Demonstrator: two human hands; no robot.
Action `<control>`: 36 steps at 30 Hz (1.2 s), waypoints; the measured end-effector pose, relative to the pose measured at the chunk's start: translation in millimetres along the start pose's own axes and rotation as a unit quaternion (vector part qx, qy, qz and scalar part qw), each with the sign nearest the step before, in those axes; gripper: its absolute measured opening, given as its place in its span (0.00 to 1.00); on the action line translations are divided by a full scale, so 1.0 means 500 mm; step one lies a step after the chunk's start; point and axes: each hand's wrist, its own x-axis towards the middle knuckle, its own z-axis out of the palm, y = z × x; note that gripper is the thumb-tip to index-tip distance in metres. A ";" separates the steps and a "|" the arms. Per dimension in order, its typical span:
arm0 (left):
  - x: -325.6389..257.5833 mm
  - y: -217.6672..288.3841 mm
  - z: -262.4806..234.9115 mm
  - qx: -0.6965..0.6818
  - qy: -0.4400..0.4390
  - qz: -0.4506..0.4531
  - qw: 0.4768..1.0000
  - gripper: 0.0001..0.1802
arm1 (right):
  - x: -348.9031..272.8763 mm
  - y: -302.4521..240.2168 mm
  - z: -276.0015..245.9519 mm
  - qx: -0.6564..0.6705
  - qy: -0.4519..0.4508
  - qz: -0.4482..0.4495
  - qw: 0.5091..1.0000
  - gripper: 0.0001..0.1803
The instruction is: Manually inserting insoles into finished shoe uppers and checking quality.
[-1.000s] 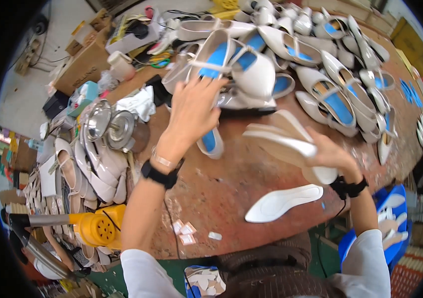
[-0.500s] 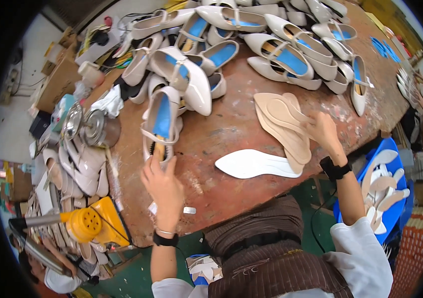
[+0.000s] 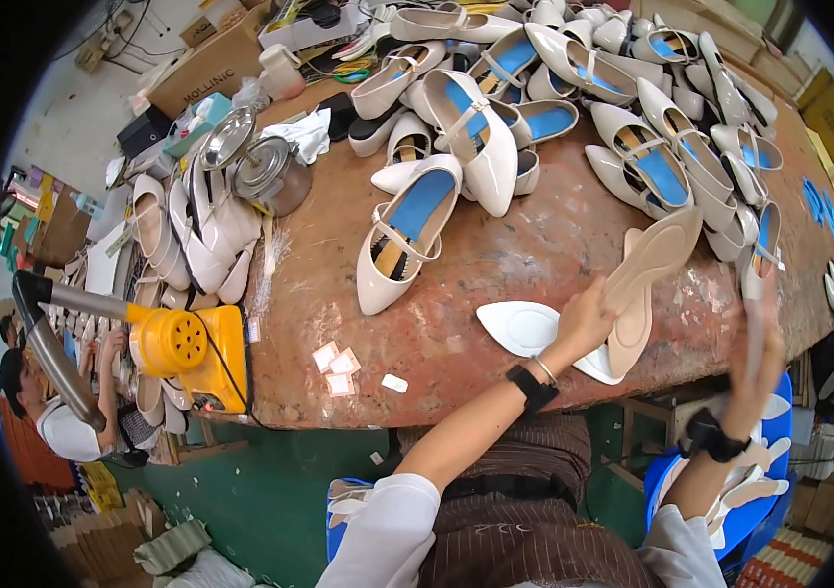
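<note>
My left hand [image 3: 586, 321] is closed on a beige insole [image 3: 660, 253], raised at a slant over the table. Under it lie another beige insole [image 3: 633, 328] and a white pointed insole [image 3: 515, 326] with its tip to the left. My right hand [image 3: 758, 348] is off to the right, above the table edge, smeared by motion. A pale streak runs along its fingers, too blurred to name. A single cream strap shoe [image 3: 386, 278] with a blue lining stands left of the insoles, toe toward me, touched by neither hand.
Cream strap shoes [image 3: 490, 147] are heaped across the far side of the table [image 3: 339, 255]. To the left are a metal pot [image 3: 275, 176] and a yellow machine [image 3: 192, 343]. Small white labels [image 3: 337, 370] lie near the front edge. A blue bin [image 3: 780, 431] of insoles stands at right.
My left hand has left the strap shoe, moved right and taken hold of a beige insole. My right hand has let go of the insoles and swung right. The view has shifted.
</note>
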 end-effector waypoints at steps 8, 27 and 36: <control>-0.020 0.089 -0.142 0.235 0.417 0.185 0.858 0.37 | -0.132 -0.032 -0.029 0.355 -0.187 -0.151 0.904 0.34; -0.205 0.133 -0.611 0.298 0.217 0.056 0.928 0.12 | 0.068 0.273 -0.013 -0.259 0.175 0.183 0.932 0.18; 0.047 0.083 -0.444 0.428 0.129 0.272 0.852 0.51 | -0.024 0.288 0.122 0.170 0.091 0.173 0.966 0.33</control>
